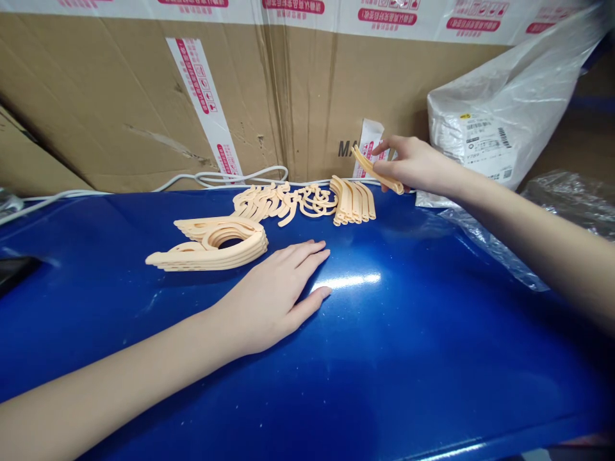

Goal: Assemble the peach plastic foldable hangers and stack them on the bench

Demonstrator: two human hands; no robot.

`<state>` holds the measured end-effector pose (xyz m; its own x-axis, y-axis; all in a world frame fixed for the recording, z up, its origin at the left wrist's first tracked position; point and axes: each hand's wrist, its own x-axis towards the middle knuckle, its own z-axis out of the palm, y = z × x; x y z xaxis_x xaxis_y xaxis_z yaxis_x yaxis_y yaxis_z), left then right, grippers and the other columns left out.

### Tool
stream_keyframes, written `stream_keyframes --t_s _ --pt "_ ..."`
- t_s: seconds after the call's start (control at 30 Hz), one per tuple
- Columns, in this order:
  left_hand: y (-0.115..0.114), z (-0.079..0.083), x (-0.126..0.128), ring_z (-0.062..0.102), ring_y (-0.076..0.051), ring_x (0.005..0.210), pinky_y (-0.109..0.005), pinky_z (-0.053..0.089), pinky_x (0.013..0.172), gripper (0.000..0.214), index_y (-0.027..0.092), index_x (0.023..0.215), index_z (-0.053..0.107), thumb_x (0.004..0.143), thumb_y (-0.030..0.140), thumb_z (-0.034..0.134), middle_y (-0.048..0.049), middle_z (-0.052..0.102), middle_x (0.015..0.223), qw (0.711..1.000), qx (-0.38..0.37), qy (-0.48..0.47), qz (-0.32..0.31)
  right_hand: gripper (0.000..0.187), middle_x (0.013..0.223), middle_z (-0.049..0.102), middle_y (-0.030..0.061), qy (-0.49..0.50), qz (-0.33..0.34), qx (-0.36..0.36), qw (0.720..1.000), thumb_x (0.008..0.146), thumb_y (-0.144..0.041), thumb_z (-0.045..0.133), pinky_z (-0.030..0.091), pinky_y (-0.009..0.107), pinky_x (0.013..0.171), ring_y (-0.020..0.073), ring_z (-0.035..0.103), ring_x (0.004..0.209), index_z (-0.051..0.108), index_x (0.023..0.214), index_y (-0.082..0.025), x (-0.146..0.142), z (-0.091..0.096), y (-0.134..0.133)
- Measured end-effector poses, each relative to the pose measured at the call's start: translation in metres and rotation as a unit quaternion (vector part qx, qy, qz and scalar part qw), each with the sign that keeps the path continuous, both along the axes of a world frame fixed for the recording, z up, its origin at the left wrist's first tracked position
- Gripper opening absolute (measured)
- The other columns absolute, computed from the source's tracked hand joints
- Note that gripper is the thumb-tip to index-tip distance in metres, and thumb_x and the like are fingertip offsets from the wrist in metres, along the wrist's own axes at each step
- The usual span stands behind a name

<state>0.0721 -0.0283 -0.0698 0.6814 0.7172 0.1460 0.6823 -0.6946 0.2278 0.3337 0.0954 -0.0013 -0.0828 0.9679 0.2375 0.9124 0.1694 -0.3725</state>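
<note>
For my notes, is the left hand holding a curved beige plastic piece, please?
No, the left hand lies open, palm down, on the glossy blue tabletop, with nothing visible in its grip.

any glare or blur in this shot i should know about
Head view: a glare streak on the blue table, beside the left hand; head view: the upper end of the plastic bag goes soft toward the top right corner; head view: the stacked beige pieces look fairly sharp.
</note>
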Motion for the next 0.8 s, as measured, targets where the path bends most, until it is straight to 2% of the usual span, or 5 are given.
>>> stream_keyframes --t_s 0.13,0.23,0.4,0.53,0.8 --pt "-0.003 -0.001 0.000 0.038 -0.024 0.141 -0.045 0.036 0.116 0.063 0.014 0.151 0.023 0.099 0.045 0.040 -0.0141 0.036 0.155 0.999 -0.001 -0.044 0.017 0.039 0.062 0.064 -0.0004 -0.020 0.137 0.020 0.990 0.085 -0.023 0.054 0.044 0.028 0.058 0.0126 0.056 0.052 0.057 0.123 -0.015 -0.005 0.012 -0.041" --pt "-0.005 -0.001 -0.001 0.031 -0.024 0.145 -0.042 0.031 0.119 0.070 0.011 0.152 0.013 0.099 0.045 0.043 -0.0169 0.028 0.158 0.994 0.049 -0.089 0.033 0.043 0.053 0.061 -0.0039 -0.073 0.268 -0.037 0.960 0.084 -0.023 0.052 0.042 0.026 0.051 0.0129 0.054 0.044 0.050 0.126 -0.014 -0.010 -0.001 -0.078" --pt "-0.003 0.001 0.000 0.043 -0.024 0.132 -0.042 0.038 0.111 0.051 0.012 0.142 0.035 0.100 0.040 0.043 -0.0141 0.048 0.142 0.990 0.084 -0.114 -0.002 0.039 0.075 0.069 0.0043 -0.238 0.364 0.035 0.900 0.088 -0.021 0.046 0.040 0.028 0.051 0.0185 0.064 0.058 0.051 0.126 -0.013 -0.022 -0.038 -0.124" --pt "-0.003 0.004 0.002 0.053 -0.022 0.105 -0.038 0.044 0.091 0.024 0.016 0.115 0.057 0.101 0.031 0.044 -0.0069 0.063 0.111 0.991 0.089 -0.089 -0.043 0.035 0.073 0.067 0.0027 -0.250 0.387 0.112 0.880 0.090 -0.017 0.042 0.041 0.030 0.052 0.0188 0.063 0.056 0.055 0.121 -0.010 -0.023 -0.049 -0.134" --pt "-0.003 0.004 0.005 0.050 -0.021 0.097 -0.036 0.039 0.084 0.013 0.016 0.102 0.058 0.094 0.023 0.051 -0.0027 0.064 0.099 0.992 0.087 -0.086 -0.034 0.034 0.074 0.070 0.0029 -0.268 0.364 0.192 0.871 0.094 -0.023 0.046 0.045 0.034 0.058 0.0208 0.065 0.058 0.059 0.122 -0.008 -0.014 -0.054 -0.134"
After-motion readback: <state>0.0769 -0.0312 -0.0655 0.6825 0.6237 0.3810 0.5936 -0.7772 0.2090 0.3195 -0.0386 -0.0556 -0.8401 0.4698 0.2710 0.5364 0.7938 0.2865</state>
